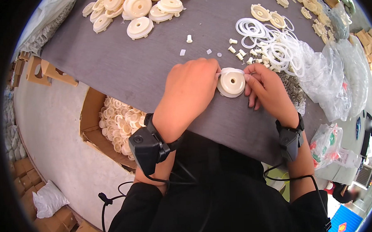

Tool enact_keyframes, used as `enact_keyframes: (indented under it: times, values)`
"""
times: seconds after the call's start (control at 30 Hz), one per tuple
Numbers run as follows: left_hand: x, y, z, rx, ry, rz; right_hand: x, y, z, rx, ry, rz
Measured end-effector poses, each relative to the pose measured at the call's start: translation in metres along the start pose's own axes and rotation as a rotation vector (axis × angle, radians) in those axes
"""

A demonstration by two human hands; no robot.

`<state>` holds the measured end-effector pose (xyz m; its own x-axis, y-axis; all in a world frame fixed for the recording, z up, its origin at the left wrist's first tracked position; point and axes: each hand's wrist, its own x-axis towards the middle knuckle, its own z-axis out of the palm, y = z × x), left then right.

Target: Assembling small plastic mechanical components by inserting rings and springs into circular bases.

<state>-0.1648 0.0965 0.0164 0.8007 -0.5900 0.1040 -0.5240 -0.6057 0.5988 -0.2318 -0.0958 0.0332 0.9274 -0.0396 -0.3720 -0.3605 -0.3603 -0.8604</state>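
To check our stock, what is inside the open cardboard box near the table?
The cardboard box holds a heap of round cream plastic parts; these cover its bottom. Table and black wrist device hide its right side.

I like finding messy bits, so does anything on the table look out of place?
Small pale scraps lie just beyond the left hand, odd because they look unlike the parts nearby. One white plug also sits alone, apart from the other plugs.
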Motion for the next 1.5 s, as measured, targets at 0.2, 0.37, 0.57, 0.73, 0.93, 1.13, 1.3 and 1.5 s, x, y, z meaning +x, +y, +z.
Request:
enact_keyframes:
  times: [0.2,0.37,0.57,0.73,0.93,1.13,1.3,1.5]
  values:
    - [0.006,-0.005,-0.002,-0.102,-0.071,-0.084,0.008,-0.002,-0.004,-0.010,-0.038,0.029]
    - [0.008,-0.006,-0.004,-0.135,-0.070,-0.080,0.011,-0.006,-0.007,-0.020,-0.068,0.060]
    - [0.006,-0.001,0.000,-0.058,0.001,-0.128,0.014,-0.003,-0.007,-0.026,-0.061,0.068]
    - [0.010,-0.004,0.006,0.012,0.044,-0.124,0.014,-0.005,-0.005,-0.039,-0.056,0.063]
    - [0.011,-0.001,0.003,0.003,0.027,-0.161,0.017,-0.006,-0.005,-0.013,-0.044,0.078]
    - [0.007,0.003,0.008,-0.344,0.202,-0.121,0.035,-0.012,-0.032,-0.144,0.367,-0.230]
    - [0.001,-0.006,0.022,-0.124,0.075,0.243,0.097,-0.011,-0.073,-0.635,0.554,-0.417]
    - [0.014,-0.010,0.006,-0.236,0.098,0.211,0.157,-0.002,-0.116,-0.888,0.466,-0.302]
